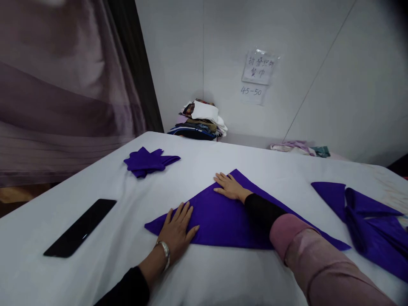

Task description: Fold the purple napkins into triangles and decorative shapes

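A purple cloth napkin lies folded into a triangle on the white-covered table, its peak pointing away from me and its long edge towards me. My left hand rests flat on its left part, fingers stretched out along the sloping left edge. Higher up that same edge, close to the peak, my right hand presses down with its fingers spread. Neither hand grips anything. My right forearm, in a pink sleeve with a black cuff, covers part of the napkin's right half.
A folded purple napkin lies at the back left, more purple cloth at the right. A black phone-like slab is on the table at left. Behind stand piled clothes and a wall with paper signs.
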The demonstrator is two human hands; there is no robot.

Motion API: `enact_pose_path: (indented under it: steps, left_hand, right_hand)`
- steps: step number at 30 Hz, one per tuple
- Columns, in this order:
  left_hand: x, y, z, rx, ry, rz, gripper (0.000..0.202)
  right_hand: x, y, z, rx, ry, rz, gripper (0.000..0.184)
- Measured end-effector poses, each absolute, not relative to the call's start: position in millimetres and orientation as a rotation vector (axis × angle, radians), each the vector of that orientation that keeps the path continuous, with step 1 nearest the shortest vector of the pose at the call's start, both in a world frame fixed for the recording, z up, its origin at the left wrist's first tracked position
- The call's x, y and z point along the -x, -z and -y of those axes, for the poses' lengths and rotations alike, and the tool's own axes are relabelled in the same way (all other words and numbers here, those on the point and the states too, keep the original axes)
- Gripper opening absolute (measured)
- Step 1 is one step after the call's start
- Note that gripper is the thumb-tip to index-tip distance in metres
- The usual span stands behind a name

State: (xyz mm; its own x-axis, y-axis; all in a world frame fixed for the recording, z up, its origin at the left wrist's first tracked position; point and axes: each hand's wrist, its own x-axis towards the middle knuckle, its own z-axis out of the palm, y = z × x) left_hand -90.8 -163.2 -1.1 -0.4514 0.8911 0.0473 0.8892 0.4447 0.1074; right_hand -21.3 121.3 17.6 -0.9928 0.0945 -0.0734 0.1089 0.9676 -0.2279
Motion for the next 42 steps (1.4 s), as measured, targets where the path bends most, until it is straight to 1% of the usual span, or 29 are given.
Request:
enact_pose_path:
  steps: [8, 12, 14, 18, 20, 30, 34, 37, 39, 42]
  left_hand:
    - [91.4, 0.7, 163.0, -1.622, -0.179, -2.665, 0.065]
    - [90.8, -2.6, 162.6, -1.614, -0.159, -2.657, 0.066]
    - [90.4, -3.8, 162.0, -1.604, -0.132, -2.656, 0.066]
    - [90.3, -4.7, 160.8, -1.591, -0.089, -2.667, 0.066]
    - [90.4, -5.2, 160.5, -1.593, -0.081, -2.67, 0.066]
    - [88.8, -9.3, 159.2, -1.572, -0.034, -2.665, 0.066]
    - [91.1, -8.0, 161.2, -1.581, -0.049, -2.656, 0.066]
    - [91.9, -13.9, 156.3, -1.516, -0.022, -2.618, 0.067]
    - [88.7, -21.4, 145.8, -1.484, -0.012, -2.619, 0.068]
    - [77.7, -29.1, 122.3, -1.604, -0.047, -2.625, 0.065]
  right_hand:
    - [35.0, -18.2, -168.2, -0.522, 0.324, -3.011, 0.074]
    - [16.8, -27.3, -162.5, -0.661, 0.335, -3.013, 0.076]
    - [-3.4, -28.4, -144.2, -0.564, 0.356, -3.047, 0.076]
    - [-47.4, -20.9, -103.5, -0.208, 0.44, -3.093, 0.078]
    - [-60.7, -16.5, -97.9, -0.188, 0.446, -3.083, 0.078]
    - [-57.3, -19.5, -178.8, -0.761, 0.355, -3.004, 0.074]
    - [-61.6, -29.3, -178.3, -0.901, 0.352, -2.967, 0.078]
    - [-68.6, -35.9, -143.0, -0.78, 0.366, -3.005, 0.078]
    - [-74.0, -36.6, -106.9, -0.561, 0.422, -3.059, 0.079]
    - [-80.0, -31.5, -54.3, -0.304, 0.551, -3.09, 0.082]
